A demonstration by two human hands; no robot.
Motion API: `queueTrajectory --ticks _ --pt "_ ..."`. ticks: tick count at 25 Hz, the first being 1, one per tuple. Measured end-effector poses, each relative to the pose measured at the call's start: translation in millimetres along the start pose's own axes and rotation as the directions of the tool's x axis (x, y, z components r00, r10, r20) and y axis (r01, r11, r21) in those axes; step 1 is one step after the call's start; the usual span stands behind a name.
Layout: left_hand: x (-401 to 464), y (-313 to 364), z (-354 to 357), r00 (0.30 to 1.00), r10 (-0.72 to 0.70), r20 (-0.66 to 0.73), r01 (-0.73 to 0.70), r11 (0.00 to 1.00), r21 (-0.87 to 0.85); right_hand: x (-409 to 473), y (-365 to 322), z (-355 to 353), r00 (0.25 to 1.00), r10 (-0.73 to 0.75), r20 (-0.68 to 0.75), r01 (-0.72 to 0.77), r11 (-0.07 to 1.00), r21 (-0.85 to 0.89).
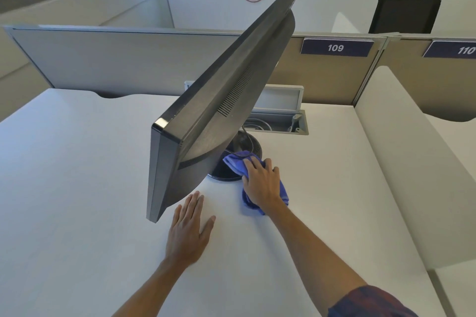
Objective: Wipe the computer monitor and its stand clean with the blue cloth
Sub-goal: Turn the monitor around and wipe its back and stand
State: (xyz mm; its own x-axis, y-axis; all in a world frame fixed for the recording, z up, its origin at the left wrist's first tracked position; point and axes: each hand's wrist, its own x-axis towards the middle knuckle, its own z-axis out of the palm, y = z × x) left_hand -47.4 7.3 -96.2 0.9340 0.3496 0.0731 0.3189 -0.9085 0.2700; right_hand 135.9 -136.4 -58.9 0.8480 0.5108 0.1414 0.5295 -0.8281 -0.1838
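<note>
A dark grey computer monitor (221, 100) stands on the white desk (77, 188), seen from above and behind, its screen side turned away to the left. Its round black stand base (226, 175) sits under the near end. The blue cloth (238, 165) lies bunched partly on the base's right edge and partly on the desk. My right hand (261, 183) presses flat on the cloth with fingers spread. My left hand (189, 229) rests flat on the desk just below the monitor's near corner, holding nothing.
A grey partition (116, 64) runs along the desk's far edge, with signs 109 (336, 47) and 110. An open cable tray (280, 121) with cables sits behind the stand. A low white divider (412, 162) bounds the desk on the right. A black chair (404, 14) stands beyond.
</note>
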Motion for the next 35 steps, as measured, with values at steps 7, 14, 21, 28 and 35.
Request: queueTrajectory --ticks 7,14,21,28,35 --pt "3.0 -0.3 0.2 1.000 -0.013 0.006 0.013 1.000 -0.005 -14.9 -41.5 -3.1 0.975 -0.220 -0.041 0.222 0.974 0.055" --pt "1.4 1.2 0.5 0.999 -0.015 0.037 0.015 1.000 0.011 -1.6 -28.5 19.5 0.995 -0.088 -0.045 0.089 0.996 0.028" --pt "38.6 26.1 -5.3 0.998 -0.060 0.018 0.061 0.998 -0.029 4.3 14.3 -8.2 0.999 0.046 -0.007 -0.045 0.998 0.051" --pt "57.3 38.3 -5.8 0.998 -0.066 0.017 0.068 0.995 -0.072 58.6 79.4 -36.7 0.986 0.130 -0.100 -0.110 0.976 0.187" --pt "64.0 38.4 -1.8 0.993 -0.118 0.021 0.119 0.992 -0.047 165.5 63.2 -20.1 0.969 -0.244 0.041 0.247 0.959 -0.136"
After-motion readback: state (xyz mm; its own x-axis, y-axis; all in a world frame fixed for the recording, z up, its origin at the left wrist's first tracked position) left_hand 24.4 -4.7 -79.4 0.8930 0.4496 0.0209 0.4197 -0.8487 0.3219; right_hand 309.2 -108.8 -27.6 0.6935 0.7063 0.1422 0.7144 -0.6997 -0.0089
